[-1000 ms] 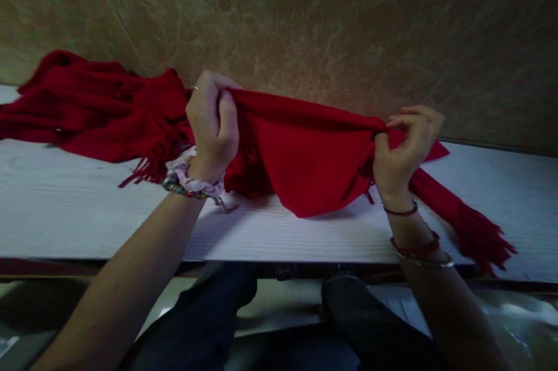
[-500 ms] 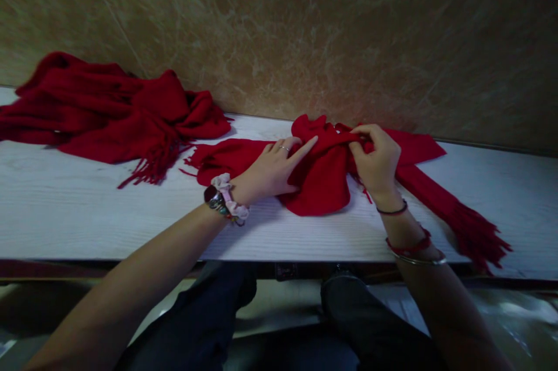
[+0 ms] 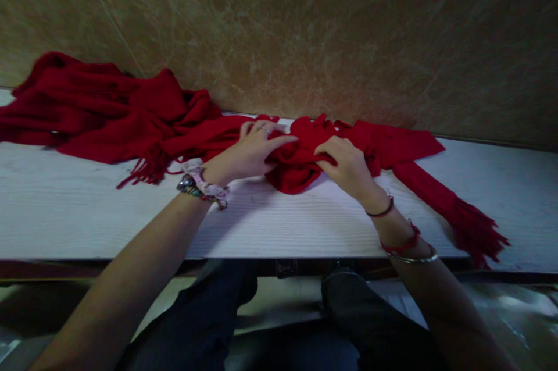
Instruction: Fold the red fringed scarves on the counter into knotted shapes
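A red knitted-looking scarf (image 3: pixel 296 176) lies bunched on a white wood-grain surface (image 3: pixel 279 225). My left hand (image 3: pixel 250 150) rests on its gathered cloth, index finger stretched out and thumb apart. Some of its fingertips are lost in the folds. Just to the right, my right hand (image 3: pixel 346 164) pinches a fold of the scarf between thumb and fingers. Beyond that hand, a flat red strip (image 3: pixel 405 144) and a fringed red end (image 3: pixel 471 223) slant toward the front edge. Whether these belong to the same scarf I cannot tell.
At the left lies a loose heap of red fringed cloth (image 3: pixel 108 109), touching the gathered scarf. A brown marbled wall (image 3: pixel 279 28) rises behind the surface. My legs (image 3: pixel 196 318) are below the front edge.
Both hands have shifted left, and the red cloth between them has bunched up. Its left part now reaches the heap. The right hand still pinches the cloth.
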`<state>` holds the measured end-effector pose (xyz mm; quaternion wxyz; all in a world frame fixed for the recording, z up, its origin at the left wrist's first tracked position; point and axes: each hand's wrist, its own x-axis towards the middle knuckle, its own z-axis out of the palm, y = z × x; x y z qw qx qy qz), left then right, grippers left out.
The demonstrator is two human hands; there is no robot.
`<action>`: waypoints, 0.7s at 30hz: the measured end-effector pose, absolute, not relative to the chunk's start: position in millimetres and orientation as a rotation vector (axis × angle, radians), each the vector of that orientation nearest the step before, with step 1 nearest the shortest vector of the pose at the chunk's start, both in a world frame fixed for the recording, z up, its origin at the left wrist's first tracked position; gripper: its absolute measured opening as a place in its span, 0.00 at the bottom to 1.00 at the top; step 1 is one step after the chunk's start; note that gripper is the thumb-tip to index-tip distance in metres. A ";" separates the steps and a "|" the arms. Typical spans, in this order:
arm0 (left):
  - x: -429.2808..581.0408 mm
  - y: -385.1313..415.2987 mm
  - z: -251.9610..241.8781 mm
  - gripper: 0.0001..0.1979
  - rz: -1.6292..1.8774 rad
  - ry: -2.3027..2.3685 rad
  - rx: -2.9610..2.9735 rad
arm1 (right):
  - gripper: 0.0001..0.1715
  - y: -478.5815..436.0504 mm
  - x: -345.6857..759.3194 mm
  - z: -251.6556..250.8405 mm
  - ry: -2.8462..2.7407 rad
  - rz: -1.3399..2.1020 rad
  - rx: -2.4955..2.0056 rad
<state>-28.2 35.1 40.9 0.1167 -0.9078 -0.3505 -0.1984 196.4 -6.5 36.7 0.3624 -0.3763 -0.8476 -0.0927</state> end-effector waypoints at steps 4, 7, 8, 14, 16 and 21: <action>-5.1 21.5 41.8 0.12 -0.668 -0.832 -2.819 | 0.05 -8.0 200.0 41.0 -2.011 -0.237 -1.065; -5.1 20.5 46.0 0.06 -0.917 -0.887 -2.674 | 0.07 -7.4 199.9 42.5 -1.996 -0.232 -1.101; -7.0 20.7 47.6 0.07 -0.999 -0.921 -2.618 | 0.07 -6.5 199.8 42.0 -1.998 -0.228 -1.115; -11.7 15.6 53.0 0.07 -1.178 -0.908 -2.511 | 0.09 3.2 204.4 34.3 -1.997 -0.180 -1.178; -10.9 12.9 53.1 0.08 -1.201 -0.862 -2.512 | 0.10 5.0 205.2 32.0 -2.030 -0.150 -1.214; -13.2 9.4 54.6 0.09 -1.301 -0.903 -2.472 | 0.13 -3.2 204.5 39.4 -1.748 -0.438 -1.252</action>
